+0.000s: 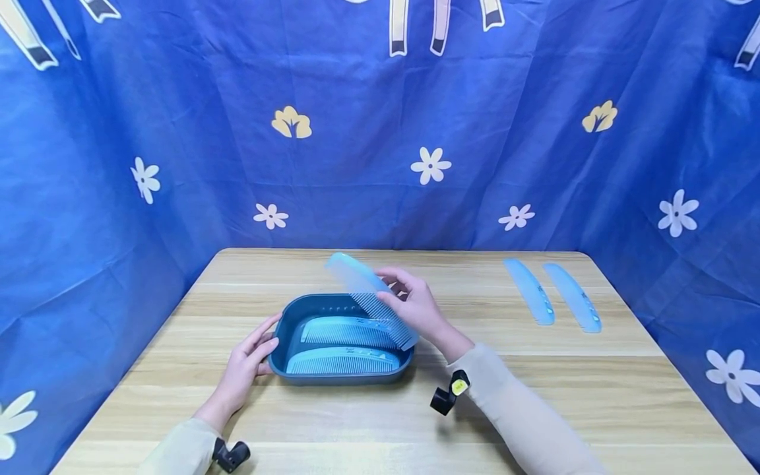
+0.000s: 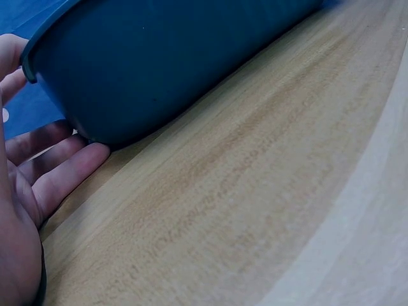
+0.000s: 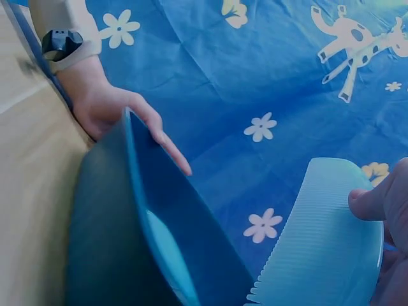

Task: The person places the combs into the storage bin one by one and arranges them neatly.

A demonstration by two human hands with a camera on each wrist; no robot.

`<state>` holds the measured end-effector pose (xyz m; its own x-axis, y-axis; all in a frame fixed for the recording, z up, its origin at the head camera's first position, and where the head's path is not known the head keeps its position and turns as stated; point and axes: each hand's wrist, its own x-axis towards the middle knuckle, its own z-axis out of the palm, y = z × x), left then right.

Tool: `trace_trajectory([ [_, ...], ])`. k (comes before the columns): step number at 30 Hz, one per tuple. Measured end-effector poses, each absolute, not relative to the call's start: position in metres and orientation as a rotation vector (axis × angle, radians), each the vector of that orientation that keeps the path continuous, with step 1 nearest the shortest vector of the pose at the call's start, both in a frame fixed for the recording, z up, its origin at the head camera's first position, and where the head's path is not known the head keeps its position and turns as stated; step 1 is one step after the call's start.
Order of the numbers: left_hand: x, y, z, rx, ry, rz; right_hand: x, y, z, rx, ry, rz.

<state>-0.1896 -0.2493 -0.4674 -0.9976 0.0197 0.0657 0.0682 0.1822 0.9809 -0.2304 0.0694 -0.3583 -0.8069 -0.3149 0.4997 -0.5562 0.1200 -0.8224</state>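
My right hand [image 1: 412, 307] pinches a pale blue comb [image 1: 362, 277] between thumb and fingers. The comb slants over the right part of a dark blue plastic basin [image 1: 341, 379], its lower end close to the right rim. In the right wrist view the thumb presses on the face of that comb [image 3: 325, 229], teeth towards the basin. Inside the basin lie two similar combs, a rear comb [image 1: 338, 330] and a front comb [image 1: 341, 361]. My left hand [image 1: 243, 363] holds the basin's left end, and in the left wrist view several fingers [image 2: 70, 172] touch its lower side.
Two more blue combs, a left one [image 1: 530, 290] and a right one [image 1: 572, 297], lie side by side at the table's back right. A blue patterned curtain [image 1: 380, 132] surrounds the wooden table [image 1: 594, 396]. Each wrist wears a black camera mount [image 1: 451, 390].
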Motion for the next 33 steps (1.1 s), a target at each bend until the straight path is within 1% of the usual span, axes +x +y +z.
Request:
trace_trajectory([
  [3, -0.188, -0.249, -0.466, -0.109, -2.387, -1.977, -0.228, 0.064, -0.365, 0.854, -2.221, 1.761],
  [10, -0.188, -0.249, -0.467, -0.115, -2.405, -1.968, -0.241, 0.057, -0.398, 0.865, -2.229, 1.744],
  [13, -0.189, -0.249, -0.468, -0.099, -2.403, -1.968, -0.242, 0.055, -0.402, 0.878, -2.236, 1.710],
  [25, -0.190, -0.250, -0.468, -0.076, -2.401, -1.962, -0.240, 0.051, -0.412, 1.059, -2.348, 1.569],
  [33, -0.189, -0.250, -0.466, -0.094, -2.400, -1.966, -0.223, 0.047, -0.392, 1.140, -2.468, 1.552],
])
